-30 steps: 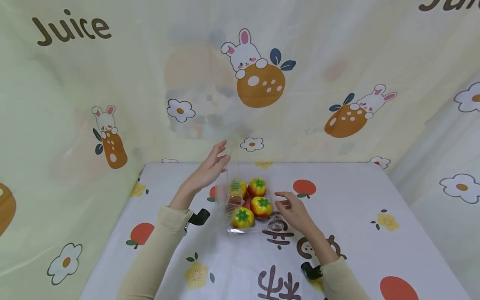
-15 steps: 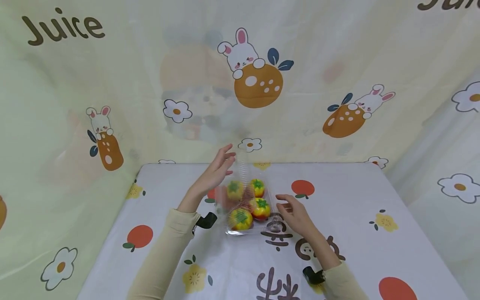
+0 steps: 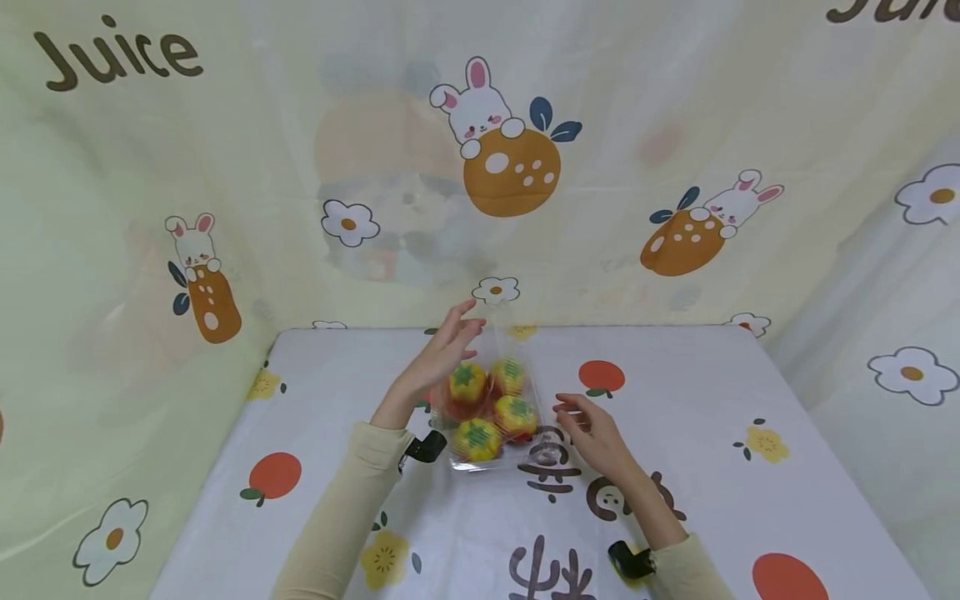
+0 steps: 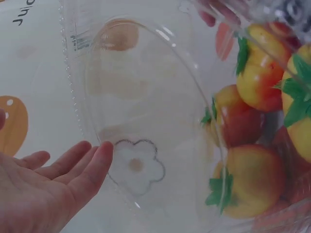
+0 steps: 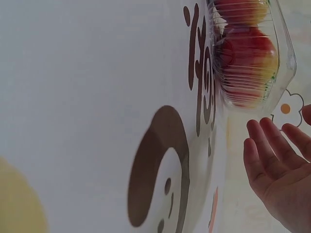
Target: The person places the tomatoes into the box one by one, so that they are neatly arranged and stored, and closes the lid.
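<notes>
A clear plastic clamshell box (image 3: 474,467) stands on the table with several yellow-and-red fruits (image 3: 478,439), persimmon-like with green leafy tops, inside. Its transparent lid (image 4: 146,102) is raised and slants over the fruits. My left hand (image 3: 438,354) is at the lid's upper left, fingers extended; in the left wrist view the fingertips (image 4: 104,148) meet the lid's outer side. To the right of the box, my right hand (image 3: 597,433) hovers with relaxed fingers, holding nothing. The right wrist view shows the box's ribbed side wall (image 5: 248,63) just beyond those fingertips.
A white tablecloth (image 3: 675,483) with printed fruit, flowers and dark lettering covers the table. Behind the table's far edge hangs a patterned cloth (image 3: 600,250), with more cloth at both sides. A black wrist device (image 3: 632,560) sits at the right cuff.
My left hand has moved right, and the lid has swung rightward from near upright to slant over the fruits. The right hand stays beside the box.
</notes>
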A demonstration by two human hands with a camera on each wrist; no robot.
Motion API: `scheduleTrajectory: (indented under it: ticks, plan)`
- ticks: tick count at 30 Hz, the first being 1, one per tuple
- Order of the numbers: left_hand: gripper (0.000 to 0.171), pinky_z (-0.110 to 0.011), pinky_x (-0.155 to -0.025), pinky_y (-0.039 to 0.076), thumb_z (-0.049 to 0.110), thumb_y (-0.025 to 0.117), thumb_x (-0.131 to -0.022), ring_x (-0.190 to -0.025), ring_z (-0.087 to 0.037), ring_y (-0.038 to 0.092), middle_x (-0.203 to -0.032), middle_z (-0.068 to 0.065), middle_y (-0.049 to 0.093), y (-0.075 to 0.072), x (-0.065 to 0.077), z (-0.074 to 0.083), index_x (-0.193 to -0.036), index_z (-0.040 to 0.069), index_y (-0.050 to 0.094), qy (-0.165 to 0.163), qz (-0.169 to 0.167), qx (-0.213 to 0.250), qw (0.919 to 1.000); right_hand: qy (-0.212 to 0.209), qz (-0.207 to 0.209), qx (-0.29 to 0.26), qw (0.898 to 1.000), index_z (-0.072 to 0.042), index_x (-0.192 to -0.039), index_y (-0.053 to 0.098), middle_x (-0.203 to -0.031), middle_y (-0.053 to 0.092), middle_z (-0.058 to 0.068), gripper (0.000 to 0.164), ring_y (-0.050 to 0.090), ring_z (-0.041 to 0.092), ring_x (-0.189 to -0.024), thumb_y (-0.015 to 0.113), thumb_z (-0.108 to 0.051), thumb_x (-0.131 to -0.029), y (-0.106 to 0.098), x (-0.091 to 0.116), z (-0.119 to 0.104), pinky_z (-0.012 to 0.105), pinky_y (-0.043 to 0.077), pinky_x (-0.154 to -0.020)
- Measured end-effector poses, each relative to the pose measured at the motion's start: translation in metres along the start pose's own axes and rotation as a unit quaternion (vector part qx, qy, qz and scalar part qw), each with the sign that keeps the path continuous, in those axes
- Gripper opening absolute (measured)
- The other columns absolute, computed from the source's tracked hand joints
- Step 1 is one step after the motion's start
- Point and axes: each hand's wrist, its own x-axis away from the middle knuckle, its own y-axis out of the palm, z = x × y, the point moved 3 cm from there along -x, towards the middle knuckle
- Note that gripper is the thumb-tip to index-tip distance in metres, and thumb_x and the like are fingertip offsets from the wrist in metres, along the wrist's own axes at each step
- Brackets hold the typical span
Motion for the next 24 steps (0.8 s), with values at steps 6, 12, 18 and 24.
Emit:
scheduleTrajectory:
  ticks: [6,12,18,24]
  plan:
    - [0.055,-0.055,-0.105,0.038,0.027,0.034,-0.109,-0.140,-0.038,0.034,-0.151,-0.025,0.036,0.005,-0.002,-0.007,-0.156,0.009,0.012,-0.007,0.009,0.010,0.9999,-0.001,0.003,-0.004,1.000,0.002,-0.130,0.058,-0.112,0.069,0.017,0.034,0.067,0.028,-0.097,0.056,-0.012,-0.100,-0.001,0.003,0.000,0.032,0.054,-0.082]
    - [0.055,-0.056,-0.105,0.038,0.023,0.036,-0.108,-0.138,-0.039,0.036,-0.149,-0.026,0.038,0.014,-0.007,-0.014,-0.156,0.008,0.014,-0.012,0.015,0.007,0.9998,0.001,0.001,-0.004,1.000,0.001,-0.130,0.057,-0.107,0.071,0.017,0.033,0.067,0.029,-0.097,0.054,-0.013,-0.101,-0.003,0.007,0.003,0.030,0.053,-0.081]
    - [0.054,-0.054,-0.105,0.038,0.023,0.035,-0.108,-0.137,-0.038,0.037,-0.148,-0.026,0.039,0.024,-0.008,-0.019,-0.156,0.010,0.015,-0.025,0.026,0.004,0.9994,0.021,-0.002,-0.010,1.000,0.000,-0.130,0.058,-0.101,0.073,0.011,0.031,0.068,0.027,-0.095,0.051,-0.012,-0.102,-0.003,0.013,0.009,0.034,0.051,-0.083]
    - [0.053,-0.052,-0.104,0.040,0.024,0.035,-0.108,-0.135,-0.037,0.041,-0.147,-0.025,0.042,0.029,-0.006,-0.025,-0.156,0.009,0.018,-0.036,0.039,-0.001,0.9986,0.020,0.002,-0.039,0.999,0.001,-0.131,0.057,-0.099,0.074,0.010,0.032,0.069,0.029,-0.092,0.052,-0.011,-0.102,0.001,0.016,0.011,0.028,0.051,-0.080]
